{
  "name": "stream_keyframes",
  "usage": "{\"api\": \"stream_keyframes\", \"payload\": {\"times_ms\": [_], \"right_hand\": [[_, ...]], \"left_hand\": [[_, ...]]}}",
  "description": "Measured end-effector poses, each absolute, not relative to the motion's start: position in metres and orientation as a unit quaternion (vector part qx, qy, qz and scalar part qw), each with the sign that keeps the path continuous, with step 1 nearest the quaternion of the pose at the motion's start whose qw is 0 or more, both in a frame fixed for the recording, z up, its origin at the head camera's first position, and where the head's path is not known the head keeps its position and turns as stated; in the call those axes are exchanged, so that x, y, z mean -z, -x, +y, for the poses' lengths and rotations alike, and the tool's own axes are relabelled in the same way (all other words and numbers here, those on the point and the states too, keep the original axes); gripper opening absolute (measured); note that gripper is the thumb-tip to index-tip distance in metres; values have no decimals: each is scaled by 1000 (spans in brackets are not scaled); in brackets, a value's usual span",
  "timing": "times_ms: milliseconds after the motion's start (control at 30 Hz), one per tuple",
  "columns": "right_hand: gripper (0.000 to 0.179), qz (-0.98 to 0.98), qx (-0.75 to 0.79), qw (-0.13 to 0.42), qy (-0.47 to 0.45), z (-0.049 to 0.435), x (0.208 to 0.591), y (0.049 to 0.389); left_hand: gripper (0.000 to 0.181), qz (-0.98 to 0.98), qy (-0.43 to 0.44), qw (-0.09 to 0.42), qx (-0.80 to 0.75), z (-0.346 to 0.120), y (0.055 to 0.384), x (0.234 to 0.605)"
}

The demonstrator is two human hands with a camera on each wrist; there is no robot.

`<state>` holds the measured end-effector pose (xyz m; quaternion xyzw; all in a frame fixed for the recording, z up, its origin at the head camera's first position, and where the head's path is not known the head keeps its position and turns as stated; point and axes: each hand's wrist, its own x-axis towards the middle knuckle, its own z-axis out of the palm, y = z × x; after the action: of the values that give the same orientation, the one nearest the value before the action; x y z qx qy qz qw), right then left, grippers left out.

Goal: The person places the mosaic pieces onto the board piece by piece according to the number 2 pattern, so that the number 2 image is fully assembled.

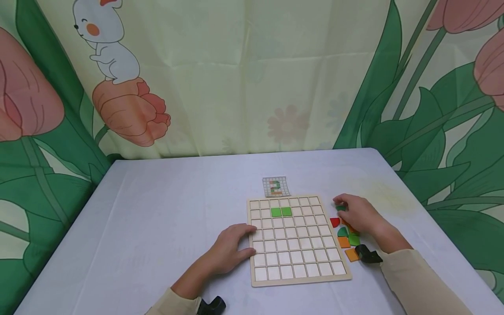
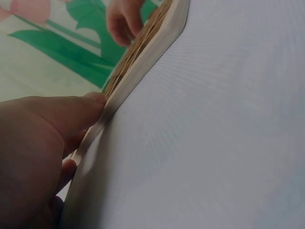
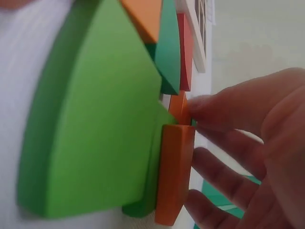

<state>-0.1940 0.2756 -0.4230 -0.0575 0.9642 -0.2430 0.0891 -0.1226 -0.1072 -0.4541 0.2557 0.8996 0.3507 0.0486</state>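
A wooden grid board (image 1: 301, 282) with white squares lies on the table, two bright green square tiles (image 1: 281, 212) in its upper part. My left hand (image 1: 230, 247) touches the board's left edge with thumb and fingers spread along the frame. In the left wrist view the thumb (image 2: 78, 112) lies right at that wooden rim. My right hand (image 1: 360, 213) is past the board's right side, pinching a dark green piece (image 1: 341, 208) between thumb and index finger; the hand partly hides it. Under and beside the hand lie orange tiles (image 1: 344, 242).
Close to the board's right edge lie a red rounded piece (image 1: 334, 222), a dark green rounded piece (image 1: 342, 232) and a bright green piece (image 1: 354, 239). Behind the board is a small gridded pattern card (image 1: 276, 187) with a coloured figure. A printed curtain (image 1: 252, 87) hangs beyond the table.
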Motion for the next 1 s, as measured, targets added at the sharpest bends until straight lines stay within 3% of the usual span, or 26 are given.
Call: {"api": "stream_keyframes", "payload": {"times_ms": [233,533,1000], "right_hand": [[53,969,234,80,26,276,419,192],[43,967,237,86,43,275,422,194],[46,965,244,91,40,274,422,194]], "left_hand": [[49,900,-256,48,-350,-107,123,455],[48,901,-252,50,-349,-107,123,455],[49,904,-244,58,-347,-106,123,455]]}}
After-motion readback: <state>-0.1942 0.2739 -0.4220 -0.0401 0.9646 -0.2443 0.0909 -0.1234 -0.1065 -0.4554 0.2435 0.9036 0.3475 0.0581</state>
